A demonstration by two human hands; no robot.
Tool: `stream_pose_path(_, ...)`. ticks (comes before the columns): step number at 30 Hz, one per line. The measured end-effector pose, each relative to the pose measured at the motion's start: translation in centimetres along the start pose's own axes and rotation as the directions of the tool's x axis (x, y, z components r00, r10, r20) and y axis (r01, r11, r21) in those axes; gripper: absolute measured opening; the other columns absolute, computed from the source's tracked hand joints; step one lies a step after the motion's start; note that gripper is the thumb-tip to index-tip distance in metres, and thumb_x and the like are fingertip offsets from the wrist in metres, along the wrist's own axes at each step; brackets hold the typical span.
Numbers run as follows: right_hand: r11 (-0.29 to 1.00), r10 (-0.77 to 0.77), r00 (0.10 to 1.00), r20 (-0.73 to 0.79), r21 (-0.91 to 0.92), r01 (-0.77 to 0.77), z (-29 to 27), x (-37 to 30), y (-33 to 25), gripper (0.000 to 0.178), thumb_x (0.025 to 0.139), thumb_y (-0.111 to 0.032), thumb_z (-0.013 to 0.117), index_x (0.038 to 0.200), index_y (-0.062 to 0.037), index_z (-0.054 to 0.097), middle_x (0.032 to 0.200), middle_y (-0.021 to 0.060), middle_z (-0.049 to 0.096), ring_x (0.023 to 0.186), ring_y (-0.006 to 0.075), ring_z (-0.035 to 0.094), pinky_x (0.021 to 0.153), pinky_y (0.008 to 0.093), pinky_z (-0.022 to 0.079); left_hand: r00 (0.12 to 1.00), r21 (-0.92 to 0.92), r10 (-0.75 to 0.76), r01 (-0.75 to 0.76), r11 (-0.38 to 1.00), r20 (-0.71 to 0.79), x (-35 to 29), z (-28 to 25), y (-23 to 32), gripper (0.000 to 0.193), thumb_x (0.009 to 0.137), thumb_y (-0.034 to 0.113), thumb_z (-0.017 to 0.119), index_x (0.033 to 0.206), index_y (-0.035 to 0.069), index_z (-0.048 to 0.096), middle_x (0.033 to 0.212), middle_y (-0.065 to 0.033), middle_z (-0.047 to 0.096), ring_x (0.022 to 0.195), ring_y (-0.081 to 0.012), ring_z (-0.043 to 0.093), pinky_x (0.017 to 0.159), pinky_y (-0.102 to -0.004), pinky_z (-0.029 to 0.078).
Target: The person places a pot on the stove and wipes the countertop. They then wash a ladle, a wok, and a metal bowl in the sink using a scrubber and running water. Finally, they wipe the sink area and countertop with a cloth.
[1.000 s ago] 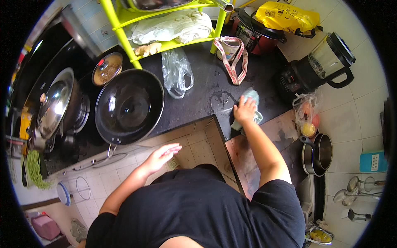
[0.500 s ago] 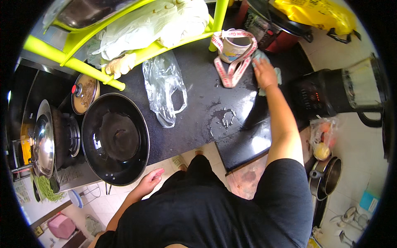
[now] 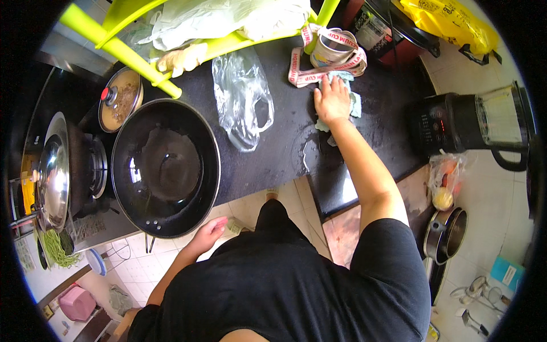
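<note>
My right hand [image 3: 333, 102] presses flat on a light blue cloth [image 3: 355, 105] on the black counter [image 3: 245, 175], its fingers spread. Part of the cloth is hidden under the palm. Right beyond my fingers stand a pale cup [image 3: 329, 57] and a white strap with red lettering [image 3: 307, 78] looped around it. Streaks of water [image 3: 305, 157] lie on the counter near my wrist. My left hand [image 3: 209, 235] hangs low beside the counter's front edge, near the black wok [image 3: 171, 165]. It holds nothing, and its fingers are loosely extended.
A clear plastic bag [image 3: 242, 97] lies left of my right hand. Behind it rises a green rack [image 3: 228, 47]. A lidded pot [image 3: 121, 100] and a domed steel lid [image 3: 54, 176] are at the left. A blender [image 3: 456, 122] and a dark red cooker [image 3: 393, 37] occupy the right side.
My right hand has slid the cloth left and nearer, over part of the wet patch. The strap has shifted and now lies more bunched around the cup. My left hand stays low and empty.
</note>
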State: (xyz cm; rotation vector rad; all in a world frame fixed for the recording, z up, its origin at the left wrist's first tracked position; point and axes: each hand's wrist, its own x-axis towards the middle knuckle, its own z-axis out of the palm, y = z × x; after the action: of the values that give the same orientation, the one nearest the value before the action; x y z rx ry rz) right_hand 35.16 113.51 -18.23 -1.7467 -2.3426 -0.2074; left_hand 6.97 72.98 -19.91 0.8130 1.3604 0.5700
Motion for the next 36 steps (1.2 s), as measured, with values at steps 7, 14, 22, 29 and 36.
stream_pose_path(7,0.904,-0.368,0.926,0.086,0.268,0.335,-4.5,-10.0,-10.9,0.043,0.084,-0.031,0.048,0.122,-0.0115,0.049,0.123,0.0177,0.047,0.119,0.0329,0.040,0.101,0.0436,0.029,0.999,0.016,0.026,-0.027,1.000,0.019,-1.8,-2.1,-4.2,0.035,0.091,0.011,0.046,0.123,-0.002,0.043,0.120,-0.0150,0.051,0.113,-0.0201,0.048,0.096,-0.0308,0.036)
stream_pose_path(14,0.865,-0.466,0.877,0.116,0.269,0.424,-4.6,-12.7,-0.1,0.040,0.082,-0.019,0.051,0.121,-0.0256,0.052,0.116,0.0154,0.052,0.110,0.0323,0.048,0.097,0.0472,0.033,0.998,0.027,0.055,-0.056,0.998,0.029,-3.1,-2.6,-4.1,0.034,0.090,0.009,0.047,0.122,-0.002,0.043,0.119,-0.0146,0.052,0.112,-0.0206,0.048,0.096,-0.0309,0.037)
stream_pose_path(22,0.768,0.629,0.777,-0.012,-0.143,-0.624,-3.3,-16.7,11.5,0.047,0.086,-0.035,0.037,0.130,-0.0170,0.039,0.134,0.0141,0.036,0.124,0.0353,0.032,0.094,0.0575,0.030,0.995,0.019,0.083,-0.082,0.996,-0.055,-6.4,-4.6,-6.8,0.033,0.090,0.008,0.045,0.122,-0.001,0.043,0.120,-0.0150,0.052,0.114,-0.0208,0.048,0.097,-0.0308,0.035)
stream_pose_path(29,0.998,0.053,0.996,0.072,-0.026,-0.051,-4.1,-16.7,-5.2,0.043,0.087,-0.029,0.043,0.127,-0.0133,0.043,0.129,0.0172,0.041,0.122,0.0333,0.036,0.100,0.0445,0.028,0.982,-0.023,0.132,-0.136,0.990,-0.136,-7.5,-4.6,-7.5,0.034,0.089,0.012,0.049,0.121,-0.002,0.045,0.117,-0.0135,0.054,0.109,-0.0195,0.051,0.095,-0.0309,0.037)
stream_pose_path(36,0.838,-0.409,0.879,-0.246,0.281,0.468,-4.9,-20.3,-17.3,0.033,0.078,-0.011,0.057,0.111,-0.0155,0.059,0.105,0.0149,0.059,0.103,0.0334,0.052,0.083,0.0427,0.042,0.977,0.090,0.094,-0.078,0.993,-0.192,-11.1,-5.3,-7.1,0.034,0.089,0.013,0.051,0.120,0.001,0.046,0.119,-0.0137,0.053,0.110,-0.0207,0.051,0.096,-0.0331,0.039)
